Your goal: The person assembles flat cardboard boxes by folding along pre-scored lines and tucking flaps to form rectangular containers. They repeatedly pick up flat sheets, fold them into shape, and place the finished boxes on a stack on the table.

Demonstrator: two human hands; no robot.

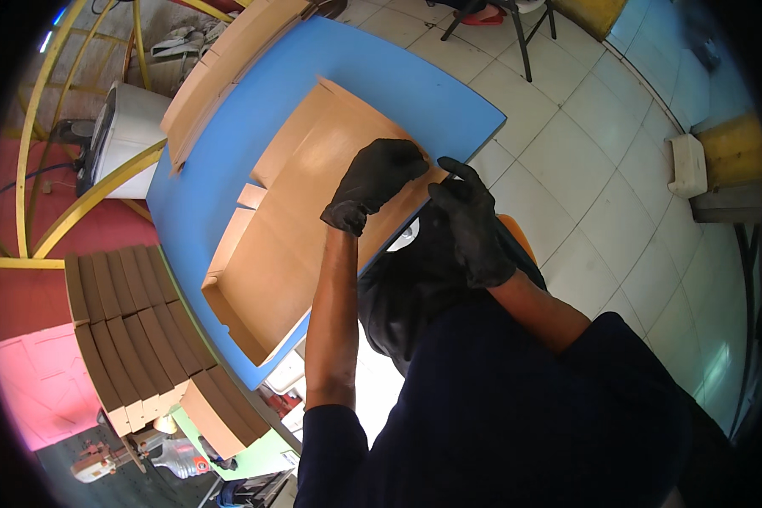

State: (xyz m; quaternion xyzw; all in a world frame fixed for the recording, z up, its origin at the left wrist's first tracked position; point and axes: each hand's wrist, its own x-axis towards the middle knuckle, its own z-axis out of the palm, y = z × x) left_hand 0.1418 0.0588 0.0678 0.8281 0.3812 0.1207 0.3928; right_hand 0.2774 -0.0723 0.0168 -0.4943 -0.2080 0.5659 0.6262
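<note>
A brown cardboard box blank (288, 203), partly folded, lies on a blue tabletop (432, 80). Its near-left end wall stands up, and slits separate the flaps along its left side. My left hand (377, 182), in a black glove, reaches over the blank with fingers curled closed at its right edge; the fingertips are hidden. Beside that edge is my right hand (470, 220), also black-gloved. Its thumb and forefinger are apart near the cardboard corner, and I cannot tell whether they touch it.
More flat cardboard (220, 72) lies along the table's far-left edge. Stacked brown boxes (135, 322) stand at the lower left, near a clear plastic bottle (182, 457). Yellow metal bars (102, 199) and a white bin-like container (131, 127) are left of the table. A chair (516, 34) stands on the tiled floor.
</note>
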